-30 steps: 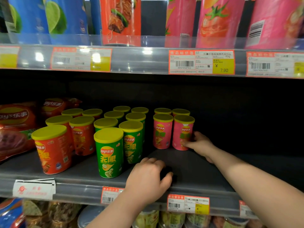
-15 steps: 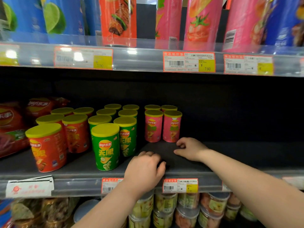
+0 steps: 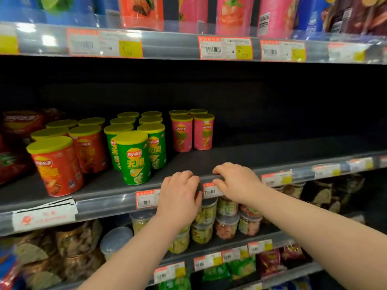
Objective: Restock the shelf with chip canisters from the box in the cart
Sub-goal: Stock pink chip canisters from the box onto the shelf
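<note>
Canisters (image 3: 134, 158) up on the middle shelf (image 3: 272, 155), standing upright on its left part, yellow lids all pressed on and hiding whatever is inside. Lining up in rows running front to back: red canisters (image 3: 55, 166) at the left, green canisters (image 3: 154, 143) packing in just beside them, pink canisters (image 3: 181, 132) sitting slightly apart at the right. Left hand (image 3: 180, 195) leaning on the front edge of that shelf, fingers bending over the lip with the tips hidden, so not showing whether gripping or merely resting. Right hand (image 3: 236, 183) just beside it, fingers curling over the top of the lip, thumb coming up against the price strip, pinching the edge. Both sitting forward of the pink canisters, touching none. Down below, clear tubs (image 3: 227, 227) stacking up on the lower shelf, showing yellow-green and pinkish snack pieces through their walls. Up above, tall tubes (image 3: 232, 13) in blue, orange and pink standing behind a clear rail carrying price tags (image 3: 225, 48). Red bags (image 3: 18, 122) crowding the far left. Dark boards, dark back wall, shop aisle. Counting by lids showing: five red, seven green, four pink; two hands.
</note>
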